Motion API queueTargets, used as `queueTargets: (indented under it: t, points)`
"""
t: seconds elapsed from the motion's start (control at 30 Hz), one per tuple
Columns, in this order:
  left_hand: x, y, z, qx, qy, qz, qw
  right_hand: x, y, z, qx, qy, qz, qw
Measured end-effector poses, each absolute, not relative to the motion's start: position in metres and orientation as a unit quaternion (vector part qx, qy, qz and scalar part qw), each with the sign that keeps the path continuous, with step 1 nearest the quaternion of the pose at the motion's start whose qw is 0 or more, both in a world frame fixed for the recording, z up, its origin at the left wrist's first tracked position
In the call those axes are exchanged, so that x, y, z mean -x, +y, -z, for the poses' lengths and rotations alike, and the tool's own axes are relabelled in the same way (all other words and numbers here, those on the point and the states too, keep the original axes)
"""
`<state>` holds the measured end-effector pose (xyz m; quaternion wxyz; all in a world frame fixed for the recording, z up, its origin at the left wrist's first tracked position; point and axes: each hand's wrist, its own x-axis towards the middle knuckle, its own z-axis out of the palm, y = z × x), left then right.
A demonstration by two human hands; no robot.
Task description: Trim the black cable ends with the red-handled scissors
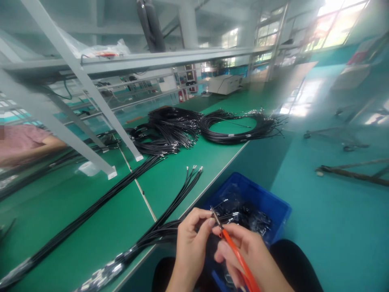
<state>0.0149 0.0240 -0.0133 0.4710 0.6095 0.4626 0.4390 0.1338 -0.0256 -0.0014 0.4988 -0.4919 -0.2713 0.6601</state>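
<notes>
Head view: nearest me, my right hand [251,247] has its grip closed round the orange handle of the tool [232,246], which slants up and leftward over the bin, its metal tip at my left fingertips. My left hand [191,241] is pinched shut beside that tip; whatever sits between thumb and forefinger is too small to make out. I cannot tell whether the tool's jaws are parted.

To do this well, I would brace the fingertips of both hands against each other, line the tip up squarely, and squeeze gently with skin clear of the metal.

Both wrists come in from below, palms turned inward, right fingers curled, left ones folded.

Just beyond my hands is the blue bin [281,227], with dark parts and clear plastic inside. To its left, the near cables [164,215] lie along the edge of the green surface [215,158], some bending behind my left hand. Past them runs the long bundle [91,213]; farther off rest the pile [170,125] and the coil [231,138]. Across the surface, at far left, shows a co-worker's pink sleeve [27,138].
</notes>
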Motion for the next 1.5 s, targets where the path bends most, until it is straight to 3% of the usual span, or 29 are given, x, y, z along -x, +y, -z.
queueTargets:
  t: [1.17,1.4,1.5]
  points:
    - [-0.020,0.030,0.019,-0.638,0.474,-0.407,0.450,-0.155,-0.022,0.024,0.472,-0.313,-0.692,0.447]
    - [-0.022,0.032,0.024,-0.662,0.481,-0.400,0.413,-0.155,-0.021,0.020,0.539,-0.330,-0.661,0.404]
    - [-0.021,0.033,0.026,-0.678,0.491,-0.392,0.381,-0.154,-0.028,0.028,0.542,-0.376,-0.620,0.425]
